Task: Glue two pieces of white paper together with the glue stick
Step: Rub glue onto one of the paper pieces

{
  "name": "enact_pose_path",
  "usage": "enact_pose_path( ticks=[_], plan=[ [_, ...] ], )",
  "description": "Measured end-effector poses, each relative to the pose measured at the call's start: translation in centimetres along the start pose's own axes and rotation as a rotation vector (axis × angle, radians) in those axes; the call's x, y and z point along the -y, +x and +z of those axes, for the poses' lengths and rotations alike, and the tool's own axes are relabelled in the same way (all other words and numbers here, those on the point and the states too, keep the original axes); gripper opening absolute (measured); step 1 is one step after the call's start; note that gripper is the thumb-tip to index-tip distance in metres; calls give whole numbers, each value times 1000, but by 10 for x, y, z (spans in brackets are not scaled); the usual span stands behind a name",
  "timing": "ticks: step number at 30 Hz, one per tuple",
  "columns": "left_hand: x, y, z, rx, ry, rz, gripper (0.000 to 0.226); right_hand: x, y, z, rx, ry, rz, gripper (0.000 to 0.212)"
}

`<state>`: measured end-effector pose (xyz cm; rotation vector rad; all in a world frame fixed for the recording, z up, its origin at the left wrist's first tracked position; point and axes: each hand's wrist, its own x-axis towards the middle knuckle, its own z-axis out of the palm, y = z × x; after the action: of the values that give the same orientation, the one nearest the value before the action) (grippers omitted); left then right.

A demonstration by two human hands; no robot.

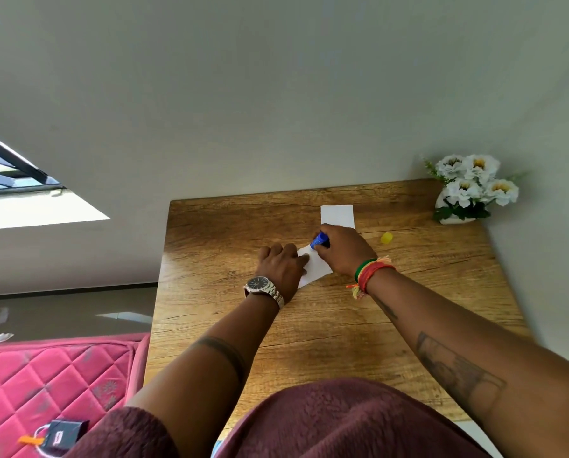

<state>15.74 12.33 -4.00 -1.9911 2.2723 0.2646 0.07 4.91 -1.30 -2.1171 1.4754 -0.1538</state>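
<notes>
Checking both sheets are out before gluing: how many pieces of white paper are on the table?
2. One piece lies under both hands, pinned by the left hand while the right hand works the glue stick. The other piece lies beyond them. None seems hidden.

Blue glue stick (319, 240), white paper (316, 266), yellow cap (386, 238), wood-grain brown table (326, 325), pink quilted mattress (45, 375)

A brown wooden worktop (408, 292) stands against a plain white wall (276, 94). A window (15, 180) on the left lets in light. A pink mattress (55, 381) lies beside it.
</notes>
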Motion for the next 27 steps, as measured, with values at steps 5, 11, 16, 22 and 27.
enact_pose_path(
  ticks=[5,11,16,22,27],
  plan=[
    [0,-1,1,8,2,-15,41,4,4,1,20,-84,-56,23],
    [-3,-1,-2,33,4,-22,41,3,-2,-5,103,-155,-65,21],
    [-5,-1,-4,44,9,-25,42,-2,-21,-5,110,-160,-63,25],
    [-7,-2,-5,32,27,-20,40,-6,-33,-6,148,-176,-34,25],
    [-8,-4,-5,-8,66,7,37,-15,-28,-17,144,72,151,22]
  ],
)
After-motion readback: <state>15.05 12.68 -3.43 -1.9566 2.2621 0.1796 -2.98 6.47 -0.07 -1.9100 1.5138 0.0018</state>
